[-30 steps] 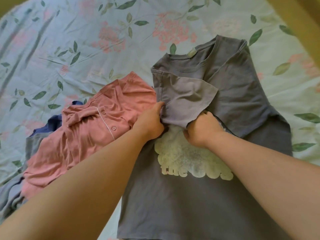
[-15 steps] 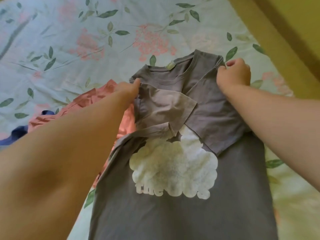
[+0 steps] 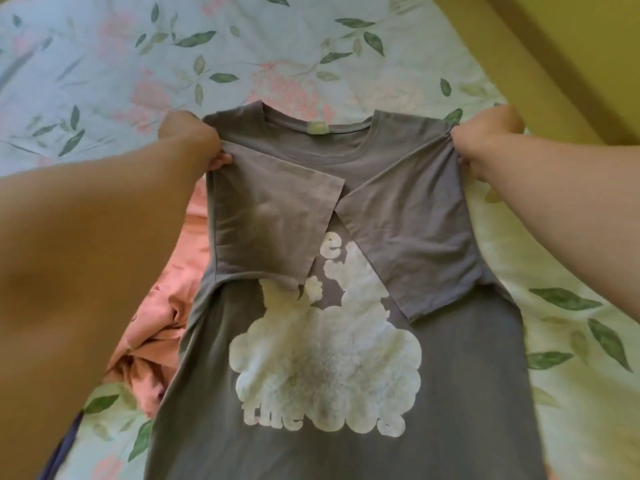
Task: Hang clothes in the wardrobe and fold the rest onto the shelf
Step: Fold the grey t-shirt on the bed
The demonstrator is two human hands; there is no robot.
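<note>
A grey T-shirt [image 3: 346, 452] with a white cloud print lies face up on the flowered bedsheet [image 3: 104, 64]. Both of its sleeves are folded inward across the chest. My left hand [image 3: 194, 140] grips the shirt's left shoulder corner. At the opposite shoulder, my right hand [image 3: 485, 136] pinches the cloth, which bunches there. The shirt is stretched taut between the two hands, collar away from me.
A crumpled pink button shirt [image 3: 166, 306] lies partly under the grey shirt's left edge. A strip of blue cloth [image 3: 59, 455] shows at the lower left. A yellow wall [image 3: 571, 46] borders the bed on the right.
Both hands left the folded sleeves at the chest and went to the shoulders. They now grip both shoulder corners and the collar end is pulled straight and wide.
</note>
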